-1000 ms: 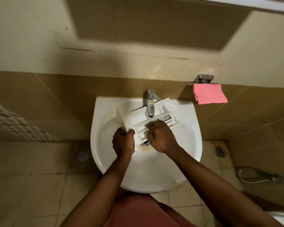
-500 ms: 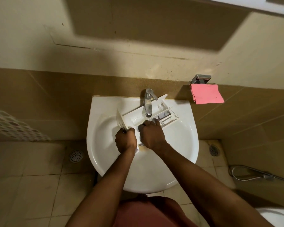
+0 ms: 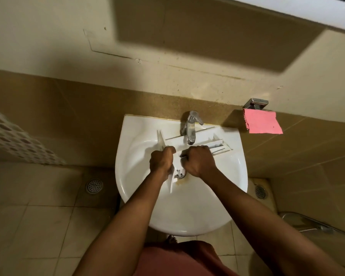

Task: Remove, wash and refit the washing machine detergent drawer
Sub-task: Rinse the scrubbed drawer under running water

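Detergent drawer [image 3: 217,144], long axis crosswise, front leftward

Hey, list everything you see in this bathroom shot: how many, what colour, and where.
detergent drawer: one, white, in the sink under the tap
sink: one, white, against the brown tiled wall
tap: one, chrome, at the sink's back rim
cloth: one, pink, hanging right of the sink
holder: one, chrome, on the wall above the cloth
floor drains: two, metal, one on each side of the sink
hose: one, chrome, lower right
perforated panel: one, white, left edge
left hand: one, grip on the drawer's front panel
right hand: one, fingers curled on the drawer's middle
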